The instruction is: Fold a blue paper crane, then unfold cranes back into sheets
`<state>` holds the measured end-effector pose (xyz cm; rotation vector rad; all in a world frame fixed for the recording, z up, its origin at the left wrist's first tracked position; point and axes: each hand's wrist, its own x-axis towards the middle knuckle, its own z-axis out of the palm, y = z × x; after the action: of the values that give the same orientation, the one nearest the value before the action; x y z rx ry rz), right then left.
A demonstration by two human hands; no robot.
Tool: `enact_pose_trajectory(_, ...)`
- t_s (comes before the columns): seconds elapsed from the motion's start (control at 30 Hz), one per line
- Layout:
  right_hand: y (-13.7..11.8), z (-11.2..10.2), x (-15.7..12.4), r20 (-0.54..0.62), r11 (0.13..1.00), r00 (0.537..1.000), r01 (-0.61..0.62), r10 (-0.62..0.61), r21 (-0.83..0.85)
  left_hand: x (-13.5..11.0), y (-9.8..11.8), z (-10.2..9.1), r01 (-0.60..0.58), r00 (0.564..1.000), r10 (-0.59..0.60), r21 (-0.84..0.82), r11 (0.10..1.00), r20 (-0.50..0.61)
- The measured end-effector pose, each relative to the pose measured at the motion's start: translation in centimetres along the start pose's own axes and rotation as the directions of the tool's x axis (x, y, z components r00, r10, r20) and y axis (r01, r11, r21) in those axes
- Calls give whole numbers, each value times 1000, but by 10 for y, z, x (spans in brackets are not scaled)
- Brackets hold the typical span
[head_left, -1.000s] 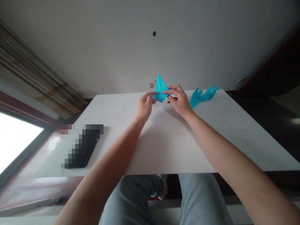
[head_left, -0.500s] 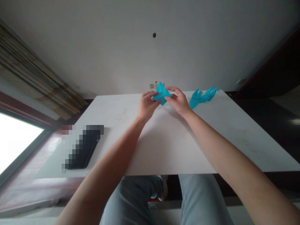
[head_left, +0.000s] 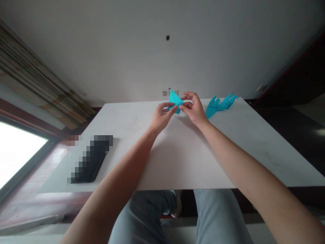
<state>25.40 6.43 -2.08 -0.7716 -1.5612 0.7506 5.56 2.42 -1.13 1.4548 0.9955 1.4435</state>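
Note:
A piece of folded blue paper [head_left: 175,98] is held up between both hands over the far part of the white table. Its pointed upper flap stands up, and the lower part is partly hidden by fingers. My left hand [head_left: 163,116] pinches it from the left, thumb and fingers closed on its lower edge. From the right, my right hand [head_left: 195,109] grips the right corner between thumb and fingers, its index finger raised behind. Just right of that hand lie blue folded paper figures [head_left: 221,105] with pointed tips.
The white table [head_left: 182,159] reaches to the grey wall, where sockets [head_left: 169,93] sit just above its far edge. A dark flat object [head_left: 88,169], partly blurred out, lies at the left. A curtain [head_left: 33,74] and a bright window are farther left.
The folded paper has turned and tilted, so its upper flap now stands more upright and to the left. My left thumb has moved right, closer to my right thumb.

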Motion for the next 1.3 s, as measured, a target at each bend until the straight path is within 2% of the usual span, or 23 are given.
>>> enact_pose_trajectory(0.2, -28, 8, -10, 116, 970, 983, 159, -139, -184, 2, -1, 2, 74, 996, -72, 37, 997, -51)
enact_pose_trajectory(0.33, -38, 13, -16, 195, 939, 958, 253, -209, -232, 2, -2, 2, 106, 994, -106, 0, 994, 18)
enact_pose_trajectory(0.43, -36, 15, -19, 209, 930, 946, 293, -248, -223, 1, 1, 2, 132, 990, -130, -42, 990, 49)
enact_pose_trajectory(0.6, -26, 12, -17, 167, 952, 968, 222, -188, -210, -2, 6, 2, 155, 984, -141, -135, 979, 106)
enact_pose_trajectory(0.73, -21, 8, -16, 86, 965, 982, 179, -166, -191, 0, 1, 1, 155, 985, -136, -186, 970, 111)
enact_pose_trajectory(0.87, -18, 6, -15, 72, 967, 989, 139, -126, -214, 2, -3, 0, 151, 984, -128, -206, 967, 124)
enact_pose_trajectory(1.03, -9, 5, -11, 73, 982, 996, 67, -56, -174, 4, -5, 0, 121, 990, -106, -184, 975, 88)
enact_pose_trajectory(1.13, -5, 6, -9, 85, 988, 996, 36, -23, -148, 6, -8, -1, 85, 996, -83, -164, 983, 21)
enact_pose_trajectory(1.2, -3, 7, -9, 71, 992, 997, 25, -16, -121, 6, -11, -1, 62, 998, -66, -134, 989, -22)
enact_pose_trajectory(1.3, -2, 10, -9, 37, 996, 999, 8, -5, -84, 7, -12, -2, 15, 999, -19, -110, 994, -27)
